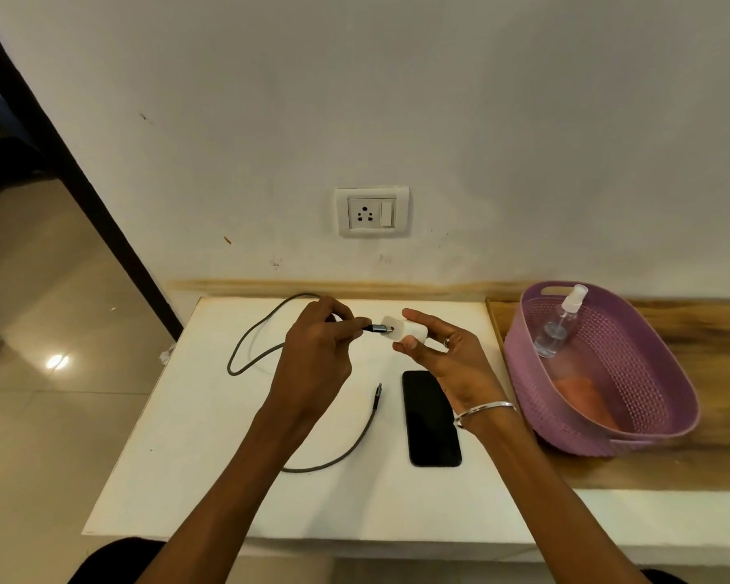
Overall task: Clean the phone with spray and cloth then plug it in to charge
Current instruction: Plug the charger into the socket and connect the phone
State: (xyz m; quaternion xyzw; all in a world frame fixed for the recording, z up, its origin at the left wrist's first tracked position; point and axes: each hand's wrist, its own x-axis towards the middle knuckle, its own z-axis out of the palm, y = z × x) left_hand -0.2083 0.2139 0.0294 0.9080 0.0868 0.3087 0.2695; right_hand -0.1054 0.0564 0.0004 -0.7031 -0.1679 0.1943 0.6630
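Above the phone, we pinch the cable plug in our left hand, squaring it to the adapter gripped by our right hand.

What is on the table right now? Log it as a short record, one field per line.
left hand: holds one cable plug at the adapter's port
right hand: holds the white adapter
cable: grey, looped on the white table; free end lies beside the phone
phone: flat on the table, screen dark, nothing plugged in
wall socket: nothing plugged in
basket: purple, on the wooden ledge, holds spray bottle and an orange cloth
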